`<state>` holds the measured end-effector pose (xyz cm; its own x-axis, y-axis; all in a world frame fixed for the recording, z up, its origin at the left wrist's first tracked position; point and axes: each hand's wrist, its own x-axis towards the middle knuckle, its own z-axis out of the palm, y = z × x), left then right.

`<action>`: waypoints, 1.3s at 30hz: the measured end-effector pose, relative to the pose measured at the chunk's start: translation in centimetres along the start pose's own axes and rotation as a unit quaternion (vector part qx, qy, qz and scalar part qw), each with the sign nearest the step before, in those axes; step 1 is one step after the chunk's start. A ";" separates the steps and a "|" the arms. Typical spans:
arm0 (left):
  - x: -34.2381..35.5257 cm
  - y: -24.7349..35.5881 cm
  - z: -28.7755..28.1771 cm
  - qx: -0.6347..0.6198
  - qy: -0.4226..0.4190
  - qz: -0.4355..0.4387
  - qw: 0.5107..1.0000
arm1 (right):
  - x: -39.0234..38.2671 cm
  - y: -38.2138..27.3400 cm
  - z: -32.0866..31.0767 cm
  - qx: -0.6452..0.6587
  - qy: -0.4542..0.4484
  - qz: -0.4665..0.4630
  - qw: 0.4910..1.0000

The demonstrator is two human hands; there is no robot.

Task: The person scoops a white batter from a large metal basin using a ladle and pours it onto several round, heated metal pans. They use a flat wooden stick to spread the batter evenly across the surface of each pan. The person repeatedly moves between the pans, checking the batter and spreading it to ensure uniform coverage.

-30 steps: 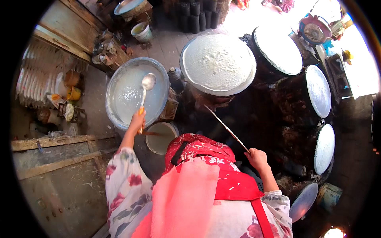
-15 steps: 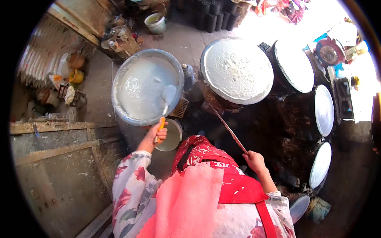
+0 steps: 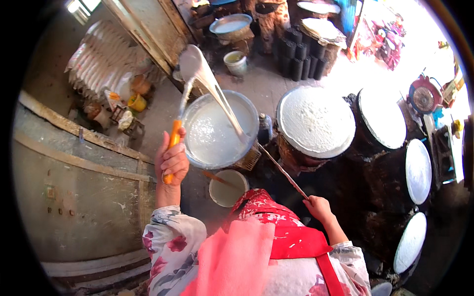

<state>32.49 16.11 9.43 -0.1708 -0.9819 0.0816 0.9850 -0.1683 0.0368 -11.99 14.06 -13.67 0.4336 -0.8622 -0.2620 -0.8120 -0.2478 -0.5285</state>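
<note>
My left hand (image 3: 172,160) is raised and wrapped round the orange handle of a ladle (image 3: 191,63). A thick stream of white batter (image 3: 223,101) falls from the ladle into a wide basin (image 3: 207,163) of the same white liquid. Lower to the right, my right hand (image 3: 318,208) grips the end of a long thin stick (image 3: 281,170), its far end between the basin and a round griddle. That griddle (image 3: 316,123) is covered with a bumpy white layer. Beneath the basin's near side stands a bucket (image 3: 228,197) with a brown stick (image 3: 220,178) in it.
More round white-topped griddles (image 3: 380,118) curve along the right side. A jar (image 3: 265,126) stands between basin and nearest griddle. Farther back are a small bucket (image 3: 235,63), black cylinders (image 3: 298,54) and a fan (image 3: 423,96). White sacks (image 3: 106,59) are stacked at left.
My left hand has lifted the ladle out of the basin, up and to the left, with batter now streaming down. My right hand still holds the stick. The view has shifted.
</note>
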 end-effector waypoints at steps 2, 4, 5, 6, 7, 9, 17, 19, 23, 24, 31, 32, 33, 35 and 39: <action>-0.5 1.2 0.4 0.040 -0.052 0.031 0.997 | 0.4 -0.8 0.0 0.004 0.010 -0.034 0.999; -2.4 2.9 -2.3 0.075 -0.084 0.100 0.989 | 1.0 -1.7 0.8 0.002 -0.002 -0.054 0.999; -2.9 3.7 -5.0 0.085 -0.094 0.128 0.984 | 1.0 -1.8 1.1 -0.003 -0.006 -0.058 0.998; -2.8 4.4 -7.3 0.089 -0.062 0.130 0.986 | 0.6 -1.6 1.1 0.000 0.002 -0.055 0.998; -2.8 4.6 -8.7 0.092 -0.027 0.133 0.986 | 0.1 -1.3 1.2 0.001 0.001 -0.050 0.999; -1.8 7.1 -10.1 0.076 0.147 0.145 0.976 | -0.8 -0.7 1.1 0.001 -0.001 -0.034 0.999; 1.1 8.0 -16.6 0.467 0.405 0.230 0.751 | -3.1 0.2 -1.1 -0.021 0.008 -0.005 1.000; 2.6 9.8 -15.9 0.261 0.248 0.177 0.916 | -3.1 -0.1 -1.6 -0.018 0.006 0.010 1.000; 5.4 7.8 -12.4 0.254 0.219 0.118 0.935 | -3.9 0.2 -1.8 -0.012 0.024 0.047 0.999; 5.2 6.9 -13.5 0.416 0.298 0.144 0.847 | -3.8 -0.4 -2.0 0.009 0.055 0.066 0.996; 9.8 2.6 -13.2 0.312 0.232 0.015 0.921 | -4.1 -2.0 -0.4 0.089 0.114 0.141 0.979; 10.3 3.3 -12.6 0.235 0.229 -0.012 0.944 | -4.1 -2.3 -0.3 0.091 0.119 0.143 0.978; 10.7 3.8 -11.9 0.157 0.222 -0.041 0.961 | -4.0 -2.5 -0.1 0.100 0.118 0.140 0.978; 10.4 3.5 -10.7 0.086 0.192 -0.076 0.975 | -3.9 -2.7 0.2 0.120 0.125 0.144 0.974; 9.9 1.8 -7.9 0.018 0.047 -0.092 0.995 | -4.1 -2.8 -0.1 0.111 0.152 0.149 0.971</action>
<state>32.73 5.45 2.46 -0.3431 -0.9390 -0.0231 0.9357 -0.3438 0.0788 -11.52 18.26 -11.07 0.0299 -0.9801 -0.1961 -0.7647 0.1039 -0.6359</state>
